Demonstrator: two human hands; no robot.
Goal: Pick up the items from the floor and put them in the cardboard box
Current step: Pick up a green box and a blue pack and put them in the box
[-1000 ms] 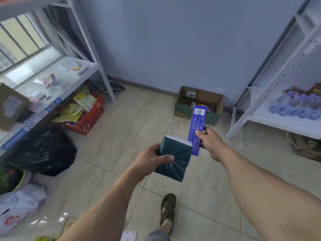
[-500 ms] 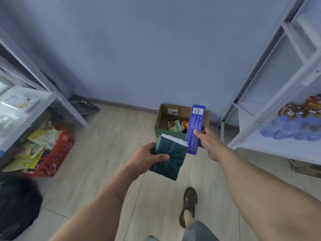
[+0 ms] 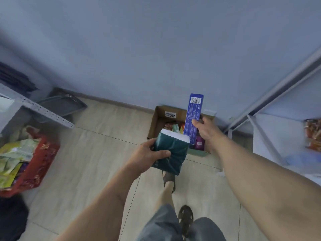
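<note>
The left hand [image 3: 147, 158] holds a dark green pack [image 3: 171, 153], with the thumb across its front and the other fingers curled behind it. The right hand [image 3: 205, 130] pinches a long blue box [image 3: 193, 119] near its lower end, and the blue box stands almost straight up. Both things are in the air, close side by side, in front of the cardboard box [image 3: 156, 122].

The cardboard box sits on the floor [image 3: 97, 153] by the far wall [image 3: 156, 49], and it looks much closer and bigger than a moment ago. Bright packets [image 3: 176, 128] lie inside it. The blue box now sits right over the open top of the cardboard box. The green pack hides the near left edge of it.

A red basket [image 3: 41, 164] full of yellow and green bags is on the left, nearer the edge of the view than before. A white shelf [image 3: 281, 136] stands on the right. The person's feet in dark sandals [image 3: 185, 219] show near the bottom, one ahead of the other.
</note>
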